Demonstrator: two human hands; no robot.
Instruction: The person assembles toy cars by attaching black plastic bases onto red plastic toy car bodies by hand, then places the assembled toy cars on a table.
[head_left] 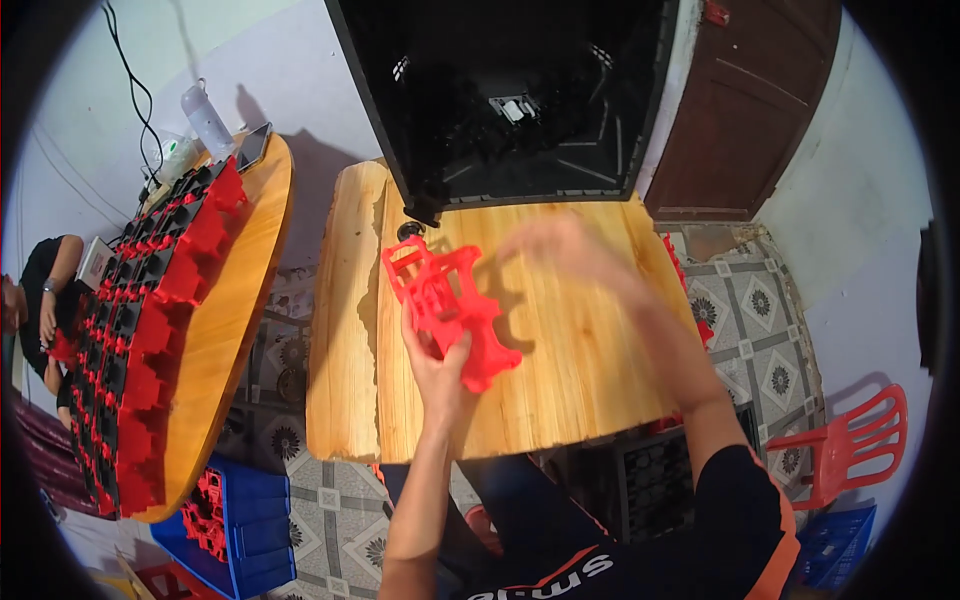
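Note:
My left hand (440, 374) is closed around the lower end of a red plastic frame part (484, 340), thumb on top. The part has several openings and a scalloped edge, and it is held tilted over the wooden table (570, 400). My right hand (560, 245) is over the table to the right of the part and apart from it. Motion smears its fingers, so I cannot tell whether they hold anything. Just beyond the part's far end sits a small round black piece (410, 231), beside the black bin's corner.
A large open black bin (520, 185) with dark pieces inside stands at the table's far side. On the left, a second table (225, 330) carries rows of red and black assemblies (140, 370); a person (50, 290) sits behind. A blue crate (255, 530) and red chair (860, 440) flank me.

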